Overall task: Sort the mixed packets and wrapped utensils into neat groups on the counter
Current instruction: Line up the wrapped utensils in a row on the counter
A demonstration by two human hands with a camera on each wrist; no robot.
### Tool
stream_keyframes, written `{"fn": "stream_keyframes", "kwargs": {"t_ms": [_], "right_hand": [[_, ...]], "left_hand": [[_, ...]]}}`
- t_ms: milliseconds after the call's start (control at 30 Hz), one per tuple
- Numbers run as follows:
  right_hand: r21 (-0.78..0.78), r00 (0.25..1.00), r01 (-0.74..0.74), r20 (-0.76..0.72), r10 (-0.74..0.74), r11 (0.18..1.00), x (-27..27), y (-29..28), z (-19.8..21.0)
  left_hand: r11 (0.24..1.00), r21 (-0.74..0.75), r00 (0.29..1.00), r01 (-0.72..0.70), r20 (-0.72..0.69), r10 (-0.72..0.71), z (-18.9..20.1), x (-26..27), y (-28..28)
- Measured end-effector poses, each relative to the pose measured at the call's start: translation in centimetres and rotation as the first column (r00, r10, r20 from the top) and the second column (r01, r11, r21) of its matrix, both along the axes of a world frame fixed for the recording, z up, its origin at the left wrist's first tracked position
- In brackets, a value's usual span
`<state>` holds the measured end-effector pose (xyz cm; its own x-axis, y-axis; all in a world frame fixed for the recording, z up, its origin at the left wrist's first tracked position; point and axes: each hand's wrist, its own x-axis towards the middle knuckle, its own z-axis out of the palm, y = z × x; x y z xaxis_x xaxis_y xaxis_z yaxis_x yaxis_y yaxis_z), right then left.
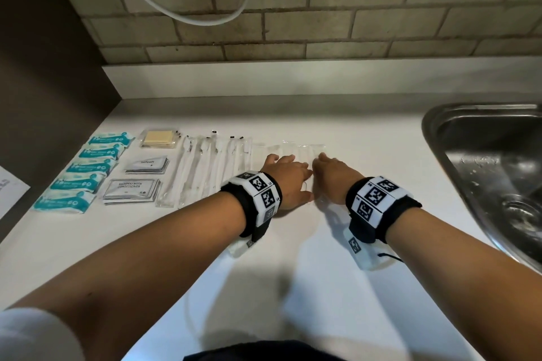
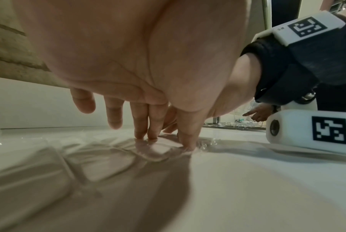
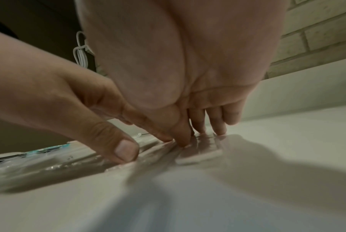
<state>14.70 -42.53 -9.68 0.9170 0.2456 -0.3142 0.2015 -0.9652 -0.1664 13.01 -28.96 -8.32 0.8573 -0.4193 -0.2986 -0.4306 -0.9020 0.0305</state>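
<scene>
A row of clear-wrapped utensils lies flat at the counter's middle. My left hand and right hand sit side by side on it, fingers straight, pressing the wrappers down. In the left wrist view my fingertips push into the clear film. The right wrist view shows my right fingertips on the film, with the left thumb beside them. Left of the hands lie longer wrapped utensils, shampoo sachets, toothpaste sachets, a yellow soap packet and a column of teal packets.
A steel sink is set into the counter at the right. A dark cabinet side bounds the left, with a sheet of paper against it. A white cable hangs over the brick wall behind.
</scene>
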Motion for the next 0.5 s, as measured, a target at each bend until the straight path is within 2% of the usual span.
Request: {"fn": "stream_keyframes", "kwargs": {"t_ms": [500], "right_hand": [[-0.042,0.999,0.036,-0.033,-0.037,0.998,0.54,-0.26,0.15]], "left_hand": [[1.000,-0.019,1.000,-0.009,-0.002,0.009,0.28,-0.26,0.11]]}}
